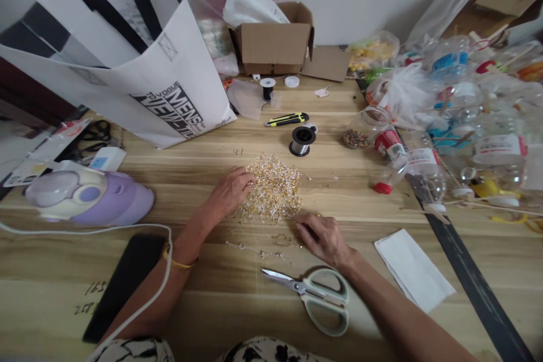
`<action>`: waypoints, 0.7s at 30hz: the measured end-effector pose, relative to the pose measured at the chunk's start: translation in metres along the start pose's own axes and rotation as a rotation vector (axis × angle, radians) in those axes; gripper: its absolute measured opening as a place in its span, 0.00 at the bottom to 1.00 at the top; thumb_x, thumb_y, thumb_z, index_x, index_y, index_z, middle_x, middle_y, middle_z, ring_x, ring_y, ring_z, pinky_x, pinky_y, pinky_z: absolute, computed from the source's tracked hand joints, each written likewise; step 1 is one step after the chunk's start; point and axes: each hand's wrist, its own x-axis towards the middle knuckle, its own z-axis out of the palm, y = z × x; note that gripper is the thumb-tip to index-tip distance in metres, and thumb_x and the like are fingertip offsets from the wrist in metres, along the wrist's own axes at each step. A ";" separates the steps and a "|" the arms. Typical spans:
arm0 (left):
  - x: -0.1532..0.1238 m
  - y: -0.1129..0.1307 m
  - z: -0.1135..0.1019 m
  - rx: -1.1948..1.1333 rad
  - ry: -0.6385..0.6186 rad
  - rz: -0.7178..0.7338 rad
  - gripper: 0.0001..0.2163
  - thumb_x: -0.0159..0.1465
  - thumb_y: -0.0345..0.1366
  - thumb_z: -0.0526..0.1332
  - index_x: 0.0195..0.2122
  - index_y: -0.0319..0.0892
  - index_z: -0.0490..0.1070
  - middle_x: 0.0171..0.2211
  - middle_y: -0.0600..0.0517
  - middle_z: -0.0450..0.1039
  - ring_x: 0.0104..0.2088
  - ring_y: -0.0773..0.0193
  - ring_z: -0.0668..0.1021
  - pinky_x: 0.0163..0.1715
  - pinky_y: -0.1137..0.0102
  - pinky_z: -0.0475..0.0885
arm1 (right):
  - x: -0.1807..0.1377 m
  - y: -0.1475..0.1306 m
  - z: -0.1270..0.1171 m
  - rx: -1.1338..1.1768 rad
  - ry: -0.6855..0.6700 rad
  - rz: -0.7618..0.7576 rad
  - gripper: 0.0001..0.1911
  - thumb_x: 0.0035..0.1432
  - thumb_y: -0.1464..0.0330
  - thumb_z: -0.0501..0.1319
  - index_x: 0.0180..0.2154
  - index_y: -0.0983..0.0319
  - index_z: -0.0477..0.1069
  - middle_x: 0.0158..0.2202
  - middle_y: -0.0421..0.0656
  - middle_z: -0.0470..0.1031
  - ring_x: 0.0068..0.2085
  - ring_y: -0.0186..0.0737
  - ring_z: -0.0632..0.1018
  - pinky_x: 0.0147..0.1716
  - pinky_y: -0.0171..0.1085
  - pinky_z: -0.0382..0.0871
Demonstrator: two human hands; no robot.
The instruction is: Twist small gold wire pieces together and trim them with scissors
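Gold-and-silver heap of small metal pieces (275,189): centre of the frame, on the pale wood-grain tabletop (203,305).
Left hand (231,192): at the heap's left edge, fingers bent and close together, tips touching it; cannot tell whether they pinch a piece.
Right hand (324,240): just below the heap's right side, fingers curled together; cannot tell if anything is held.
Chains: 2 below the heap, a thin silver-coloured chain (254,250) and a gold-coloured chain (280,236) near the right fingertips.
Scissors: white-handled metal scissors (326,300), lower centre, tips pointing left.
Spool: black plastic wire spool (302,141), above the heap.
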 end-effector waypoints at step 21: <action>-0.001 0.002 -0.005 -0.028 -0.055 0.052 0.09 0.63 0.28 0.54 0.28 0.40 0.71 0.28 0.50 0.71 0.33 0.61 0.71 0.41 0.66 0.67 | 0.000 0.000 0.000 0.000 -0.005 -0.001 0.05 0.65 0.71 0.53 0.37 0.61 0.67 0.28 0.42 0.75 0.25 0.32 0.73 0.27 0.32 0.66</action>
